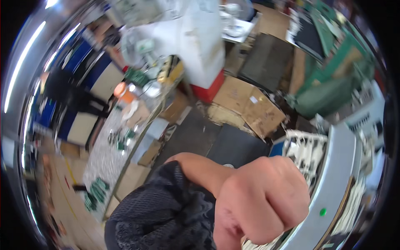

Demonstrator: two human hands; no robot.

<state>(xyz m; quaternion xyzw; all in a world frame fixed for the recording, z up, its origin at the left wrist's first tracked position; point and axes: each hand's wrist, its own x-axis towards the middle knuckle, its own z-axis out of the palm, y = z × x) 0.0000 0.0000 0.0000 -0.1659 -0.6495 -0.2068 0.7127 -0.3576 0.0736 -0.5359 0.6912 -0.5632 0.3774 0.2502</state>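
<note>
Blurred cream-coloured pieces [304, 146] stand in a row at the right, beside a long pale-grey panel [333, 166]. Nearest, the bare left hand [262, 202] overlaps them in view, fingers curled and pressed together; whether they grip anything is hidden. Flattened brown cardboard [234, 95] lies farther off.

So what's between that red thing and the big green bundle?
In the head view: brown cardboard by the red thing, then blurry dark clutter near the green bundle.
</note>
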